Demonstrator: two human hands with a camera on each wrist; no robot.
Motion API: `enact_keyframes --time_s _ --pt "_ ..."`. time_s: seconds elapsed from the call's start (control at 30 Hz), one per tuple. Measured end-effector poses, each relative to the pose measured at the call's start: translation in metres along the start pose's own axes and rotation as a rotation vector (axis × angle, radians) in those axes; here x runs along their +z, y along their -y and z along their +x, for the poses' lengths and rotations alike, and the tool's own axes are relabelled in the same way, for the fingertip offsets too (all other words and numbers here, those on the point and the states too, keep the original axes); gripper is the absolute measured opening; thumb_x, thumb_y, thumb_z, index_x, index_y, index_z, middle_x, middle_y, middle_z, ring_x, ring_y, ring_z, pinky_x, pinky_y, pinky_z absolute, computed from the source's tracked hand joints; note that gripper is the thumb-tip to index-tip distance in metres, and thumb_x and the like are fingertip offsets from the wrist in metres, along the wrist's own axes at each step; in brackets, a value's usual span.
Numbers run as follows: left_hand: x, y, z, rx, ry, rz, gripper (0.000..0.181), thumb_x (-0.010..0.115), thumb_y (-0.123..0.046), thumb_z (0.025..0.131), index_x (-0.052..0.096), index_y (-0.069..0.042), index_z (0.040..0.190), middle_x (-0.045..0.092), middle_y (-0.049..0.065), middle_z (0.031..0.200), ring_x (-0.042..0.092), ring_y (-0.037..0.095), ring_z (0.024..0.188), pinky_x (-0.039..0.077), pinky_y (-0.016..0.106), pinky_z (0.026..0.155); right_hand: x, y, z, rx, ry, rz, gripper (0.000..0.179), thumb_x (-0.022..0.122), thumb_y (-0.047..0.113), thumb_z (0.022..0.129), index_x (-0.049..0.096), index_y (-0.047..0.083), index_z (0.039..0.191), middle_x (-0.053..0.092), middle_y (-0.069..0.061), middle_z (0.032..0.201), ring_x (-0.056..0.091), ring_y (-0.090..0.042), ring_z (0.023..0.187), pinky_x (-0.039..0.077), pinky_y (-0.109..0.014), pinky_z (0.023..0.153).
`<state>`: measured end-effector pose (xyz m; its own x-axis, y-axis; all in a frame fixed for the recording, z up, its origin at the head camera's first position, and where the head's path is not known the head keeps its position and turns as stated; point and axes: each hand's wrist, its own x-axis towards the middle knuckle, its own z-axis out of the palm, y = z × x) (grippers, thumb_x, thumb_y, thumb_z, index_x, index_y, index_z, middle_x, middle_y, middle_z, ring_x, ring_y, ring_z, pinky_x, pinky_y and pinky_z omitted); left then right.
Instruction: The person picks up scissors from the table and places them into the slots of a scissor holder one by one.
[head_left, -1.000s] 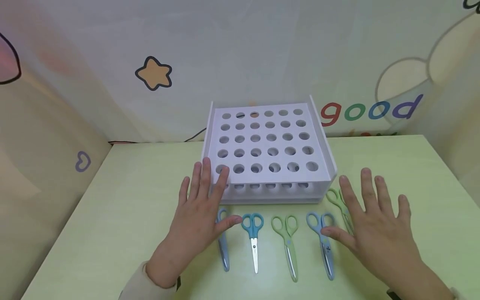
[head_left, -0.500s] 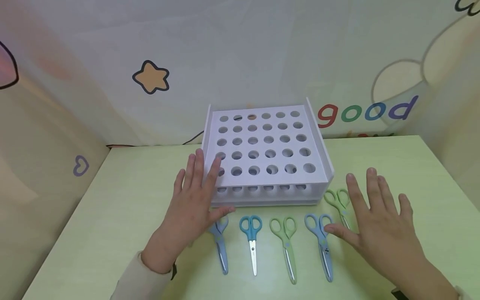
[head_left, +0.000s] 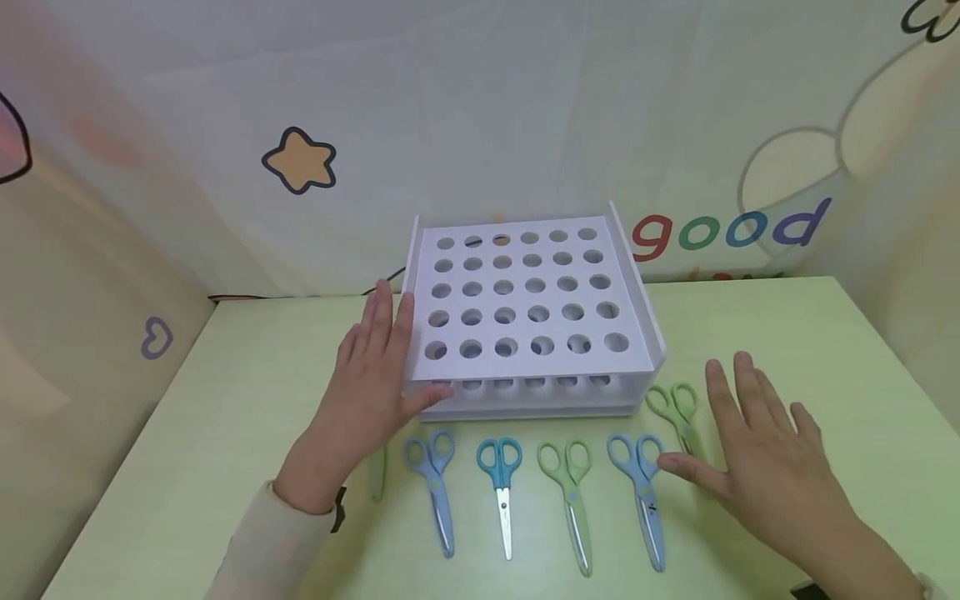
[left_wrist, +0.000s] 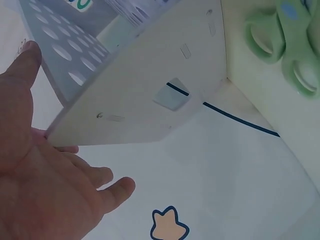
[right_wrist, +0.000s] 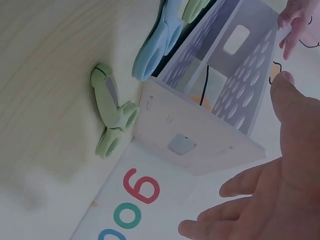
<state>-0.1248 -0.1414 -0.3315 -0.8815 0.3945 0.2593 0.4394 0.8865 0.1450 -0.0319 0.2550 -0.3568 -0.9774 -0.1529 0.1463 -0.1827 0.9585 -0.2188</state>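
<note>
A white rack [head_left: 525, 364] with rows of round holes stands at the back of the table. My left hand [head_left: 367, 387] is at its left side, fingers straight, overlapping the rack's left edge in the head view; in the left wrist view the fingers are right by the side panel. Over the table right of the rack, my right hand [head_left: 772, 475] spreads its fingers and holds nothing. Scissors lie before the rack: a blue pair [head_left: 438, 498], a teal-handled pair [head_left: 504, 483], a green pair [head_left: 573, 500] and another blue pair [head_left: 647, 500].
Another green pair of scissors [head_left: 684, 421] lies by the rack's front right corner, near the right thumb. Further green scissors [head_left: 378, 475] show partly beneath the left wrist. Behind the table [head_left: 150, 500] hangs a printed curtain [head_left: 487, 125], with a dark cable [left_wrist: 240, 120] running by it.
My left hand has moved left and away along the rack, uncovering the left blue scissors and part of a green pair. My right hand has shifted slightly right and nearer. The head view has tilted slightly.
</note>
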Motion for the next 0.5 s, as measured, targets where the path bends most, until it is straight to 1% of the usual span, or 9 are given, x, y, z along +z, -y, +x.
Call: enact_keyframes --time_s 0.13,0.27,0.37,0.43,0.5 --pt "-0.002 0.005 0.005 -0.002 -0.004 -0.033 0.125 0.084 -0.051 0.079 0.005 0.004 0.16 -0.009 0.021 0.166 0.005 0.037 0.152 0.024 0.059 0.113 0.003 -0.004 0.003 0.007 0.041 0.038 0.113 0.066 0.065 0.088 0.012 -0.003 0.16 0.002 -0.031 0.163 0.007 -0.049 0.148 0.011 -0.074 0.106" --pt "-0.004 0.009 0.008 -0.002 -0.014 -0.086 0.13 0.089 -0.049 0.074 0.006 0.005 0.159 -0.007 0.021 0.166 0.015 0.04 0.15 0.033 0.059 0.108 0.003 -0.011 0.01 -0.001 0.055 0.03 0.113 0.067 0.065 0.088 0.014 -0.006 0.158 0.007 -0.035 0.161 0.016 -0.052 0.145 0.021 -0.073 0.101" --pt "-0.002 0.011 0.011 0.004 -0.007 -0.147 0.13 0.09 -0.047 0.074 0.007 0.005 0.159 -0.006 0.02 0.166 0.024 0.041 0.147 0.039 0.056 0.104 0.001 -0.02 0.017 -0.004 0.07 0.048 0.112 0.069 0.061 0.089 0.014 -0.008 0.157 0.01 -0.038 0.159 0.022 -0.056 0.141 0.027 -0.073 0.097" --pt "-0.001 0.012 0.013 -0.008 0.014 -0.182 0.13 0.089 -0.048 0.075 0.005 0.004 0.16 -0.006 0.019 0.167 0.029 0.04 0.144 0.04 0.053 0.104 -0.001 -0.027 0.021 0.001 0.087 0.094 0.109 0.07 0.056 0.091 0.012 -0.007 0.158 0.007 -0.038 0.159 0.022 -0.058 0.14 0.028 -0.073 0.097" --pt "0.0 0.012 0.015 -0.031 0.04 -0.209 0.13 0.088 -0.049 0.075 0.004 0.001 0.16 -0.005 0.018 0.167 0.032 0.041 0.142 0.04 0.052 0.105 -0.001 -0.035 0.025 0.006 0.099 0.157 0.103 0.069 0.049 0.094 0.01 -0.005 0.159 0.004 -0.036 0.16 0.018 -0.059 0.14 0.025 -0.075 0.098"
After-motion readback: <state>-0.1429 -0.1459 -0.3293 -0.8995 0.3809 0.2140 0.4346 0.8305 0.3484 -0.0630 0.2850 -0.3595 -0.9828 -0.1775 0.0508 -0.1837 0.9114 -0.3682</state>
